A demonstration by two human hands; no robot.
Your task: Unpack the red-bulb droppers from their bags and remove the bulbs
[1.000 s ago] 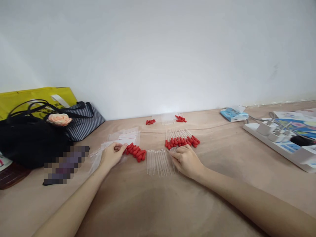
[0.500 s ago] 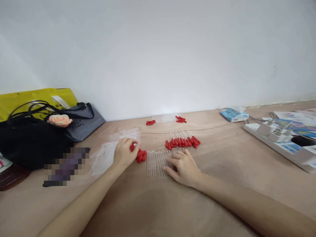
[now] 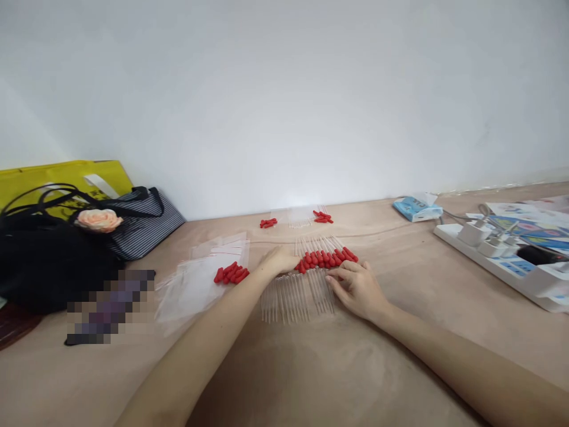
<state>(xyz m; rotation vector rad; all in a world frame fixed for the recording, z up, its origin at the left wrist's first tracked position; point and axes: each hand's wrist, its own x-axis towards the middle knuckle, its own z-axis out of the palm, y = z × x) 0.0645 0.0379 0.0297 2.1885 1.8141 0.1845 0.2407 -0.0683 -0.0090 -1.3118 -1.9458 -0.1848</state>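
Note:
A row of clear glass tubes (image 3: 293,296) lies on the tan cloth before me. My left hand (image 3: 278,261) rests at the row's far left end, fingers curled beside a row of droppers with red rubber bulbs (image 3: 326,257). My right hand (image 3: 358,289) lies at the tubes' right edge, fingers bent and pressed onto them. A small heap of loose red bulbs (image 3: 231,274) sits to the left, on clear plastic bags (image 3: 195,284). What my fingers hold, if anything, I cannot make out.
Black and striped bags (image 3: 57,249) with a yellow bag behind stand at the left. More red bulbs and tubes (image 3: 302,216) lie by the wall. A tissue pack (image 3: 415,209) and a white power strip (image 3: 502,255) with plugs sit at the right.
My left hand has left the heap of red bulbs and moved right to the top of the tube row. My right hand has shifted right, to the tubes' right edge.

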